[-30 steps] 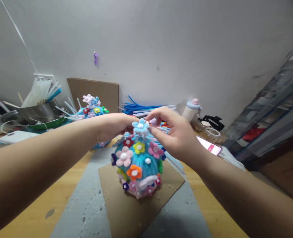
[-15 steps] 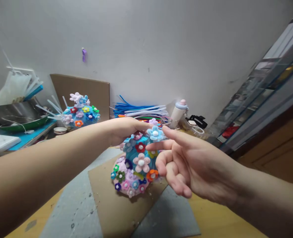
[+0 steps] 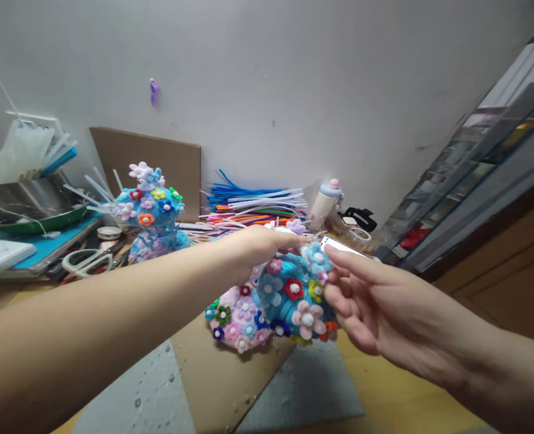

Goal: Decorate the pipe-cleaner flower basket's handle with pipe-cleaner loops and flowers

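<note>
Head: both hands (image 3: 260, 250) (image 3: 378, 295) touch ornament (image 3: 287, 306); right half-curled

The blue dome (image 3: 294, 305) partly hides the pink base (image 3: 236, 311).

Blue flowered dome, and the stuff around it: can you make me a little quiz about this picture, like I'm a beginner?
1. True or false: the right hand is holding scissors.

2. The red flower on the blue flowered dome has which colour centre? A) black B) white C) green

3. Fill in: in the picture, the bottle is to the ____ of the pipe cleaners.

Key: 1 false; 2 B; 3 right.
</note>
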`<state>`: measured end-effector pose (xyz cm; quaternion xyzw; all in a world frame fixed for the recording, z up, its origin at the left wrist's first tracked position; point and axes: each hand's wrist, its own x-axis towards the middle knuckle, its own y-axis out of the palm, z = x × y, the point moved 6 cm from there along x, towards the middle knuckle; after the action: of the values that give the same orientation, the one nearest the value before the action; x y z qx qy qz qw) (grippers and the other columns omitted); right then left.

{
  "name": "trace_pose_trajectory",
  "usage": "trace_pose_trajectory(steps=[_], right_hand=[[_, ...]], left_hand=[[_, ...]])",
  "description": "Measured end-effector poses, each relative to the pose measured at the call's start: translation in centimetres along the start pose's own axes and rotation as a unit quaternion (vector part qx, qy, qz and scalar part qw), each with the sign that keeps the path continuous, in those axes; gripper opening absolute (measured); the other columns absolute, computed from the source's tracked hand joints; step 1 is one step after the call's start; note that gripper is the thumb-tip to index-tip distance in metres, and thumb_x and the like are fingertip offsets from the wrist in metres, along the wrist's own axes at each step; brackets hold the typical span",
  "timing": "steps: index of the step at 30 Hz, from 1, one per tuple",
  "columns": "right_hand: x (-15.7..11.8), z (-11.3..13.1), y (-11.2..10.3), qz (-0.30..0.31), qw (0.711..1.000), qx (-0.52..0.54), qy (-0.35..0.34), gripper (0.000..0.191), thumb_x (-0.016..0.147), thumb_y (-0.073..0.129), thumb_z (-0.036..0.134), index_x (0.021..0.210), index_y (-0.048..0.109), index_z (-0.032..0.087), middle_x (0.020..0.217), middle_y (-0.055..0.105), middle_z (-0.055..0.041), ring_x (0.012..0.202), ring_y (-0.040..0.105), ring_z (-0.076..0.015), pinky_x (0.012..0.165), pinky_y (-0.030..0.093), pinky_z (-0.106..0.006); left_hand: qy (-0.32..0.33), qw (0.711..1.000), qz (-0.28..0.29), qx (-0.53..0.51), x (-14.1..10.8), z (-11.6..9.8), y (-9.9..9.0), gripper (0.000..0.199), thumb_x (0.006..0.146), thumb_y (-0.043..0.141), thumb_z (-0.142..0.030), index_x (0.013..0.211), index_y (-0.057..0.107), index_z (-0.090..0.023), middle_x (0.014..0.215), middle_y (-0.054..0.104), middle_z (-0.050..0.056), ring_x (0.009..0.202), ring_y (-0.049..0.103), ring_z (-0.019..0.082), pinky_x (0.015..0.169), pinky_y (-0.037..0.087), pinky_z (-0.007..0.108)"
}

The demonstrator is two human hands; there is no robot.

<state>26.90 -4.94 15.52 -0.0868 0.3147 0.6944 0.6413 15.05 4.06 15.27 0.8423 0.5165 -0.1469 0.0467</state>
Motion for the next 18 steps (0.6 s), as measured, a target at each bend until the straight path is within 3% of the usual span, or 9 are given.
trace_pose_trajectory(steps=[6,12,18], right_hand=[[0.1,0.6,-1.2,0.007,0.999,-0.046,-0.009,0.023,0.090,0.056,0.039,0.084,0.060,0.017,0.058,0.062,0.0011,0.030,0.051,-0.0070,0.029,0.042,-0.014],[0.5,0.2,-1.2,0.021,0.999,-0.047,0.011,0.022,0.085,0.063,0.035,0.076,0.060,0.016,0.053,0.060,0.0017,0.031,0.053,-0.0073,0.029,0.041,-0.012],[0.7,0.1,-0.8,0.052,0.997,-0.053,-0.017,0.021,0.084,0.065,0.035,0.077,0.060,0.016,0.058,0.061,0.0021,0.032,0.052,-0.0052,0.029,0.037,-0.010]], left_hand=[[-0.001,0.999,0.032,-0.035,0.1,-0.2,1.2,0.020,0.065,0.078,-0.033,0.064,0.066,-0.017,0.070,0.063,-0.001,0.064,0.047,0.013,0.061,0.034,0.029],[0.019,0.999,0.043,-0.024,0.5,0.2,1.1,0.022,0.060,0.079,-0.034,0.064,0.066,-0.017,0.071,0.064,0.000,0.070,0.050,0.015,0.064,0.035,0.030],[0.040,0.998,0.040,0.008,0.6,0.3,0.4,0.027,0.062,0.077,-0.042,0.068,0.069,-0.018,0.077,0.066,0.002,0.075,0.052,0.018,0.064,0.035,0.031]])
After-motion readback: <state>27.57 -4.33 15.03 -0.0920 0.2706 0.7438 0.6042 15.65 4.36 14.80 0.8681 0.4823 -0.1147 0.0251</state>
